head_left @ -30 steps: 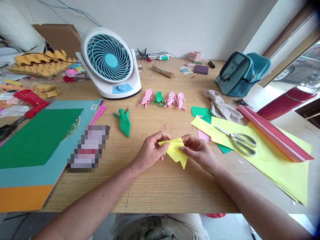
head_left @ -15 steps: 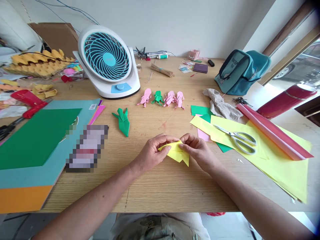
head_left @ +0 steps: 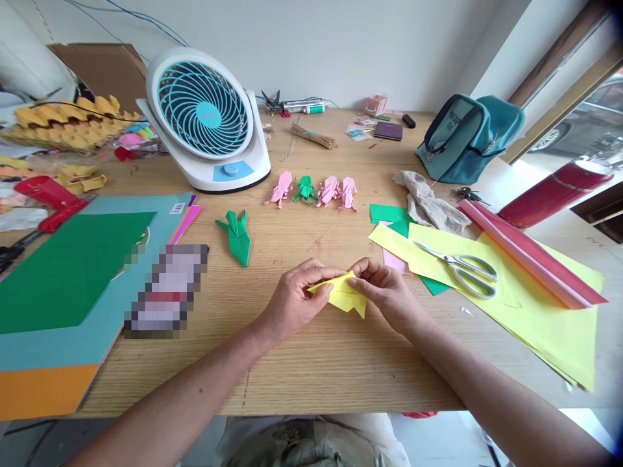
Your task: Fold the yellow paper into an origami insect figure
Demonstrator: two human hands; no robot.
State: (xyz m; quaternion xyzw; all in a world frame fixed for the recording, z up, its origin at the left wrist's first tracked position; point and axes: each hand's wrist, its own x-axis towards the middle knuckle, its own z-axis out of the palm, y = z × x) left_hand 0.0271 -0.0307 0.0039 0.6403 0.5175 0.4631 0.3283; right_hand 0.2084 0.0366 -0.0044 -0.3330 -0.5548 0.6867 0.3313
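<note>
A partly folded piece of yellow paper (head_left: 346, 297) is held between my two hands above the wooden table. My left hand (head_left: 298, 295) pinches its left end between thumb and fingers. On the other side, my right hand (head_left: 382, 288) grips the upper right edge, thumb in front. The paper's lower edge has pointed corners; its back side is hidden by my fingers. Beyond my left hand lies a green folded paper figure (head_left: 238, 239). Farther back stand several small origami figures, among them a green one (head_left: 305, 189) and a pink one (head_left: 348, 193).
Scissors (head_left: 460, 269) lie on yellow paper sheets (head_left: 559, 331) at the right, beside a red-pink roll (head_left: 530, 253) and a red flask (head_left: 555, 194). A white fan (head_left: 228, 172) stands back left. A blurred phone (head_left: 168, 288) and green sheet (head_left: 73, 266) lie left.
The yellow paper's lower right corner has tilted slightly upward. Both hands keep their hold, and the whole view has shifted a little.
</note>
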